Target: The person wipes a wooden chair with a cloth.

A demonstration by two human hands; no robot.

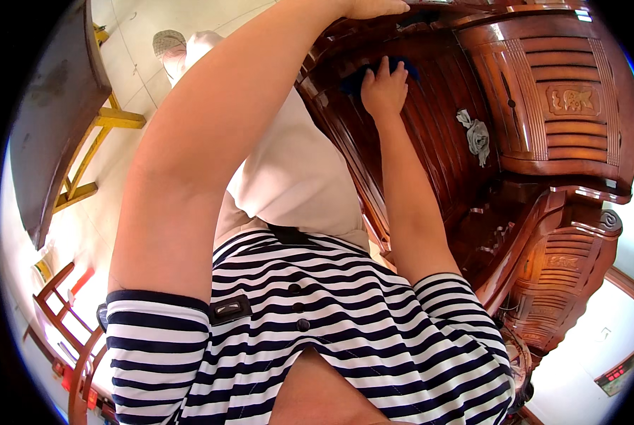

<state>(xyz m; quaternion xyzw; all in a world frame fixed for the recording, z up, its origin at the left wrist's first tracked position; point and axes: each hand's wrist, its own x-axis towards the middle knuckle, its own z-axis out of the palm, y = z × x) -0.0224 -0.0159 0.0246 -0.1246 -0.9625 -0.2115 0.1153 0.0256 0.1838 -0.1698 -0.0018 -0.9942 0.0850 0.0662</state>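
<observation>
My right hand [386, 90] lies palm down with its fingers spread on a dark blue cloth [353, 82], on the slatted seat of a glossy reddish-brown wooden bench [434, 138]. The cloth shows on both sides of the hand; whether any of it is pinched cannot be seen. At the top edge of the view my left hand [378, 8] reaches across to the bench's dark wood, its fingers stretched out and partly cut off by the frame. A crumpled grey cloth [476, 137] lies on the slats near the carved backrest [572, 101], to the right of my right hand.
A second carved wooden seat [556, 271] stands at the lower right. On the left is a dark-topped table [56, 106] with yellow wooden legs. A wooden chair [61, 303] stands at the lower left. Pale floor tiles [131, 58] lie between the table and my legs.
</observation>
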